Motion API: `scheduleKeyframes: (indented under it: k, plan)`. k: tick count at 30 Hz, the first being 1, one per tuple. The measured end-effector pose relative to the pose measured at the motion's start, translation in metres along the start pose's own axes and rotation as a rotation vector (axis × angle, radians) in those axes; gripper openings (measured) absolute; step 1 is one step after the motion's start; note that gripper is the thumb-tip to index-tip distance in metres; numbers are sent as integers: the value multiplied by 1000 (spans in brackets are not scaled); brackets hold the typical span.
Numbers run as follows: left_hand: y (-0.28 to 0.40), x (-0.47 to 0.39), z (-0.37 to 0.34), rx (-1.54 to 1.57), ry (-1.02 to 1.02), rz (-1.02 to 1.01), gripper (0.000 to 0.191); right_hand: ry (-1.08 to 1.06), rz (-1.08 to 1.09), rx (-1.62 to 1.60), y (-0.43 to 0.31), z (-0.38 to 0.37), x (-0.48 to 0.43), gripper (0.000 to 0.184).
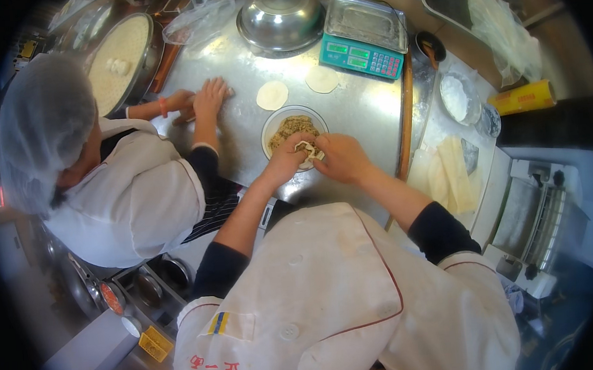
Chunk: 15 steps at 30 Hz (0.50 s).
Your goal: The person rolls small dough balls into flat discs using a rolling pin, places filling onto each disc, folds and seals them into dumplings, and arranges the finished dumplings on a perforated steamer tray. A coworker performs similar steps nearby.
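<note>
Both my hands hold a dough wrapper (308, 148) with filling in it, its edge partly gathered into folds, above a bowl. My left hand (287, 160) grips its left side, and the fingers of my right hand (341, 156) pinch its right side. Under them, the round bowl (265, 128) holds a brownish minced filling (295, 127), partly covered by my hands. Beyond the bowl, two flat dough rounds (272, 95) (321, 79) lie apart on the metal worktop (242, 152).
A co-worker in a hair net (47, 130) presses both hands (208, 101) on the worktop at left. Behind that person's arms is a large round steamer (109, 90) with a few white buns (119, 66). An upturned steel bowl (280, 16) and a digital scale (362, 56) stand at the back. Dough sheets (453, 174) lie at right.
</note>
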State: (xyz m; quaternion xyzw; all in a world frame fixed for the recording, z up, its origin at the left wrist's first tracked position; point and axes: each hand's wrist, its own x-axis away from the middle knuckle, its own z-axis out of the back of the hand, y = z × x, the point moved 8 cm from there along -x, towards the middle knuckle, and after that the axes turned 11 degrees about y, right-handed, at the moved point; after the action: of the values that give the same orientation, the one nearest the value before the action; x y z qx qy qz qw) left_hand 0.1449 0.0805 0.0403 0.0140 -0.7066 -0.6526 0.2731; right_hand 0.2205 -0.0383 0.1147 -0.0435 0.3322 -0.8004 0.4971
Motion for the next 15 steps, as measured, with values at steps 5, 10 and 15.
scheduleKeyframes:
  k: [5,10,15]
  plan:
    - [18,-2,5,-341,-28,-205,38,-87,63,-14,1,-9,2,18]
    - [9,-3,12,7,33,198,32,4,-30,42,10,-21,6,14]
    - [-5,7,-5,470,210,305,26,72,4,64,4,-29,4,12]
